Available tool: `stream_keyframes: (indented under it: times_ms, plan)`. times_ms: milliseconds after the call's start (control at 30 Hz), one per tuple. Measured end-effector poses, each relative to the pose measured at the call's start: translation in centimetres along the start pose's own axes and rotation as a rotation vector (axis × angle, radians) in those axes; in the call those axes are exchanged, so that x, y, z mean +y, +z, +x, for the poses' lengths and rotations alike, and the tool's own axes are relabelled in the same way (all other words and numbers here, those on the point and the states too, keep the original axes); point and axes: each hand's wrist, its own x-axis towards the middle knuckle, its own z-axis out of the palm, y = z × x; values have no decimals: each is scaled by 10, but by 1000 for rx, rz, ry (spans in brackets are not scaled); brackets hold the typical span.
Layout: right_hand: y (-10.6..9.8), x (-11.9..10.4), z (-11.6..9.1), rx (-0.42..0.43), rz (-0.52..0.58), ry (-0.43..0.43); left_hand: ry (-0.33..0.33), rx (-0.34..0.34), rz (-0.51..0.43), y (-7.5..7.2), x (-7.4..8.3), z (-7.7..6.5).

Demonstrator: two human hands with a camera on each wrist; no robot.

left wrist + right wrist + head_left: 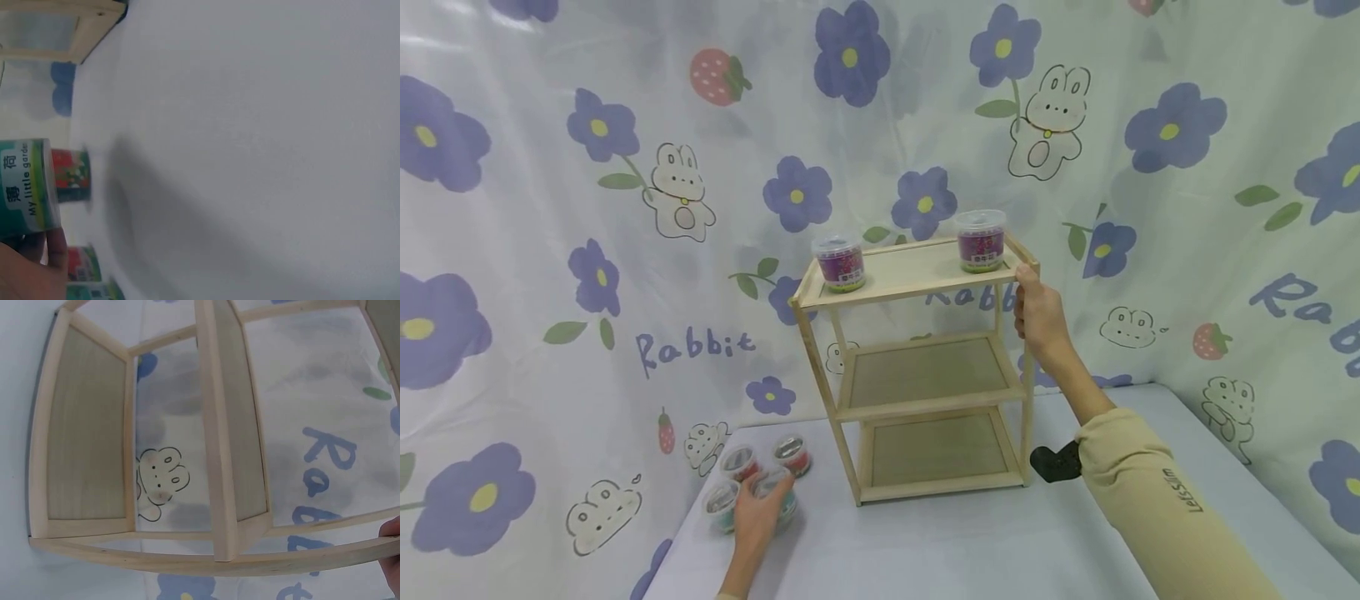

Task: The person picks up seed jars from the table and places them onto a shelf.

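Observation:
My left hand [756, 515] grips a clear-lidded plastic tub [773, 483] at the lower left. In the left wrist view this tub [25, 187] has a teal label reading "My little garden", and a shadow falls on the white cloth beside it. Around it stand another teal tub [722, 505] and two red ones, one red tub [740, 463] behind it and one red tub [792, 456] behind to the right. My right hand [1042, 318] holds the top right front corner of a three-tier wooden shelf [917, 287]. The fingers are partly hidden behind its post.
On the shelf's top board stand two purple-labelled tubs, one left tub [841, 265] and one right tub [981, 243]. A small black object [1057, 462] lies on the white-covered table [955, 550] right of the shelf. A curtain [880, 125] printed with flowers and rabbits hangs close behind.

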Motion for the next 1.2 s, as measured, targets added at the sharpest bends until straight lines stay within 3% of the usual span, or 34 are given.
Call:
stream_keyframes:
  times_ms: [100, 367, 533, 833, 1200]
  plan:
    - [-1, 2, 1, 0, -9, -1, 27, -17, 7, -2, 7, 0]
    - [-7, 32, 21, 24, -18, -5, 69, -46, 19, -6, 26, -3]
    - [-6, 36, 23, 31, -23, -17, 112, -50, 1, -11, 36, -7]
    - [-6, 33, 22, 23, -24, -34, 185, -68, -17, -14, 63, -20]
    - [-1, 3, 3, -9, -15, -33, 385, -92, -106, 5, 100, -44]
